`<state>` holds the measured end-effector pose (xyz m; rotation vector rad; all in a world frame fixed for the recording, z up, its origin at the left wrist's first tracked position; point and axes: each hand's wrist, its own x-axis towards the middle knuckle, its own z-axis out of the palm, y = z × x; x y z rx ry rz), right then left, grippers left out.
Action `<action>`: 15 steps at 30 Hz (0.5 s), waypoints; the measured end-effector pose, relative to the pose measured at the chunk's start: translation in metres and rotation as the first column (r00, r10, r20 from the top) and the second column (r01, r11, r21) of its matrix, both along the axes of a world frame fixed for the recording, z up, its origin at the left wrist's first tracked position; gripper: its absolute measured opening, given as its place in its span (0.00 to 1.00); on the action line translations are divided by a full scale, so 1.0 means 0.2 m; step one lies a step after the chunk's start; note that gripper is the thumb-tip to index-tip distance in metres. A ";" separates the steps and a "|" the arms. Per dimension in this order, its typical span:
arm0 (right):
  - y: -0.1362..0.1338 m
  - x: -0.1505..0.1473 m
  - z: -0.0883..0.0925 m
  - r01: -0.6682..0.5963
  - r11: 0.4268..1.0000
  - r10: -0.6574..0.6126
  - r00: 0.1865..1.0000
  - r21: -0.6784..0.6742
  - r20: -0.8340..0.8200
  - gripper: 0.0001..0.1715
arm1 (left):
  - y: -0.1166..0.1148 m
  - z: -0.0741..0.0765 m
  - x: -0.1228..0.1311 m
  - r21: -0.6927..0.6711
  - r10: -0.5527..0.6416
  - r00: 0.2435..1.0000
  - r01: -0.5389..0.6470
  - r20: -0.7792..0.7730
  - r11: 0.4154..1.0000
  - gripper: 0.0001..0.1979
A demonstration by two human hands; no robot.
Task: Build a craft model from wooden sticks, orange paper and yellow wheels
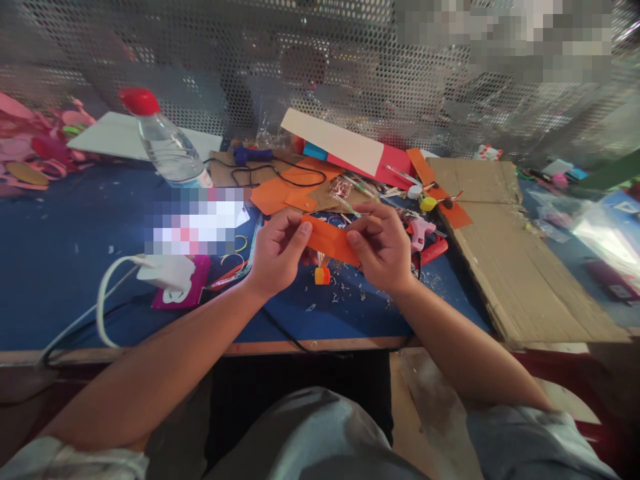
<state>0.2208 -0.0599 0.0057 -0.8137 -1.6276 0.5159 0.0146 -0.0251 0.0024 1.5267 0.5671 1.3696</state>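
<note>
Between both hands a small strip of orange paper point(330, 241) is stretched out above the blue table point(295, 323). My left hand point(280, 250) pinches its left end between thumb and fingers. At the right end, my right hand point(383, 247) grips it the same way. Just below the strip is a small yellow and orange piece point(323, 275) with thin pale sticks rising from it; the strip partly hides them. Small white scraps point(345, 293) are scattered on the table nearby.
A red-capped water bottle point(170, 147) stands at the left, behind a white charger plug point(167, 270) with cables. Orange sheets point(285, 190) lie behind my hands. A pink glue gun point(421, 233) and a cardboard sheet point(535, 267) are to the right. Perforated metal point(225, 67) rises at the back.
</note>
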 end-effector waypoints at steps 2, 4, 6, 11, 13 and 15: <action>0.00 0.00 0.00 -0.009 0.999 0.007 0.999 -0.052 -0.040 0.20 | 0.01 -0.01 0.00 -0.013 0.040 0.999 -0.040 0.032 0.999 0.18; 0.00 0.01 0.00 -0.063 0.992 0.060 0.998 -0.107 -0.028 0.30 | 0.02 -0.02 0.00 -0.031 0.066 0.997 -0.064 0.050 0.997 0.19; -0.01 0.00 -0.01 -0.096 0.985 0.097 0.995 -0.143 0.002 0.36 | 0.03 -0.03 0.00 -0.047 0.075 0.996 -0.073 0.049 0.996 0.20; -0.02 -0.01 -0.03 -0.025 0.993 0.021 0.999 -0.114 -0.037 0.25 | 0.05 -0.05 -0.01 -0.017 0.078 0.995 -0.077 0.065 0.997 0.22; -0.01 -0.01 -0.03 0.038 0.996 -0.044 0.996 -0.079 -0.075 0.21 | 0.05 -0.05 -0.01 0.017 0.078 0.994 -0.080 0.077 0.997 0.20; 0.00 0.01 -0.03 0.105 0.993 -0.109 0.991 -0.051 -0.078 0.15 | 0.04 -0.05 0.00 0.043 0.082 0.993 -0.086 0.084 0.995 0.18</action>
